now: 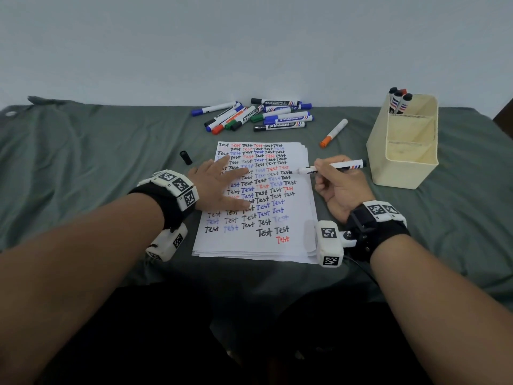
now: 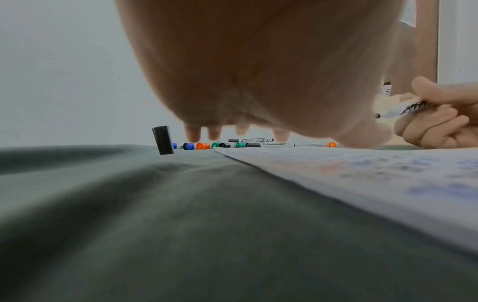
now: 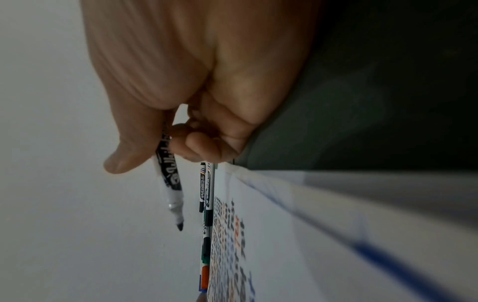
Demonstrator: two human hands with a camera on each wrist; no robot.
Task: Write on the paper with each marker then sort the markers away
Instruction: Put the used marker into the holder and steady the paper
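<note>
An uncapped black whiteboard marker (image 1: 334,166) is being gripped in the right hand (image 1: 342,187), tip just above the white, word-covered paper (image 1: 297,218), which is being pressed flat under the left hand (image 1: 219,184), fingers spread, on the green-clothed tabletop (image 1: 97,151).

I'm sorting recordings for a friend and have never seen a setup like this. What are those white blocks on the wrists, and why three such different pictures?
No machine here: a person works with bare hands, wearing cameras. The white blocks with black patterns are the wrist cameras and their marker tags. The wide picture comes from a head camera looking down; the other two look along each hand from the wrist, so they sit very low and tilted.

The left hand lies flat on the paper, which is covered with the word "Test". The right hand holds an uncapped black marker in its fingers, tip just above the sheet. A black cap lies on the green cloth. Behind are a pile of markers, a lone orange marker, and a cream box holding three markers.
</note>
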